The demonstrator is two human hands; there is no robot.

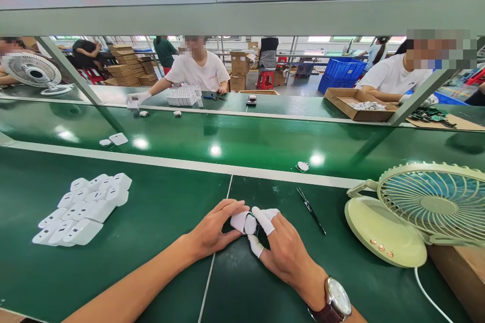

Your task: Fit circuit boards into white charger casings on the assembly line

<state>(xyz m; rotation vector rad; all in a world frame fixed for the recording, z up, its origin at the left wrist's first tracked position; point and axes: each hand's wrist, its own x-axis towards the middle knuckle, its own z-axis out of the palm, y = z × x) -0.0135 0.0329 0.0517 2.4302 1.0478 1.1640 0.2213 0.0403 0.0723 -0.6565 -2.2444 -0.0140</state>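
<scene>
Fingers [230, 207] of the left hand [212, 229] pinched a white housing [238, 221] from its left side, the thumb low and the others along the top. On the right hand [286, 247], white finger cots [264, 220] covered the thumb and two fingers, which pinched a round white piece [250, 224] with a dark edge at the housing's right end. Both parts were held just right of the seam [206, 282] in the green bench [159, 262], nearer its far edge than its near one. How deep the piece sat in the housing was hard to tell, since the fingertips hid much of the join.

The likeliest trouble, as it seemed, was a crooked fit: if the hands pushed along slightly different lines, the piece could catch on the housing's rim and strain its dark edge. Smooth cots might also have let so small a part skid out of the pinch, and a hard squeeze on the housing could have made it turn.

Black tweezers [311, 211] lay toward the far edge, right of the right hand, where a careless swing of that wrist might have knocked them. White blocks [85, 209] stood close together toward the bench's left side, well apart from either hand; a fan [382, 232] stood toward the right.
</scene>
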